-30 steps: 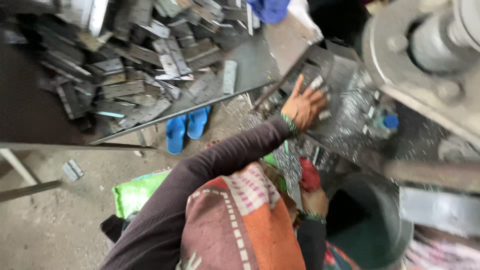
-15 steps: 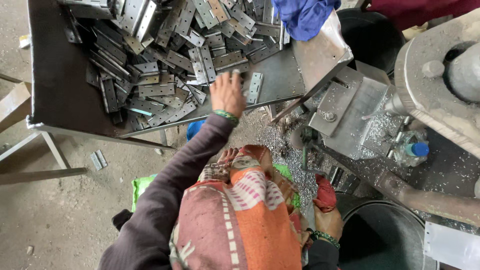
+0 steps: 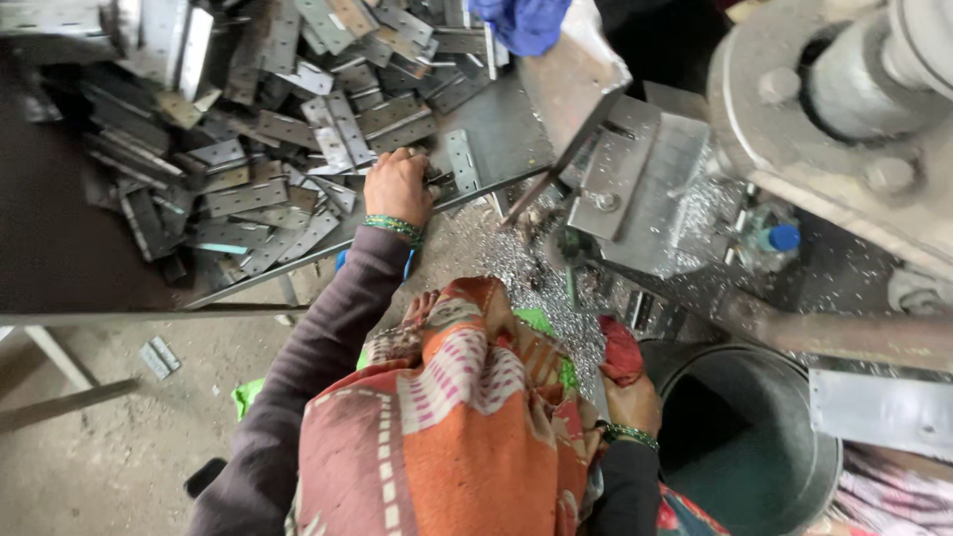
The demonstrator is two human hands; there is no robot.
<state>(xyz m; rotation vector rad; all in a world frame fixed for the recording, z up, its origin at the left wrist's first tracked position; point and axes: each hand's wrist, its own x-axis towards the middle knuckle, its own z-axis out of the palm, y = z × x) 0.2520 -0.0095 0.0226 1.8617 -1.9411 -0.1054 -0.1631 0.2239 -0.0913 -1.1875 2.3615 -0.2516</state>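
My left hand [image 3: 397, 187] reaches out to a heap of flat grey metal hinge plates [image 3: 288, 129] on a dark metal table [image 3: 60, 248]. Its fingers curl down over a plate at the table's near edge [image 3: 437, 185]. A green bangle sits on that wrist, above a dark purple sleeve. Low beside my lap, my right hand [image 3: 630, 402] is closed on a bunched red cloth [image 3: 617, 349]. An orange and pink patterned cloth [image 3: 447, 417] covers my lap between the two arms.
A heavy grey press machine [image 3: 824, 129] fills the right side, with a slanted steel plate [image 3: 635, 189] and metal shavings [image 3: 536, 288] below it. A round metal bucket [image 3: 754, 437] stands at lower right. A blue cloth [image 3: 521, 20] lies at the top; one plate [image 3: 159, 357] lies on the floor.
My left hand has swung left from the machine to the plate heap, then settled at the table's near edge. The right hand has stayed low with the red cloth.
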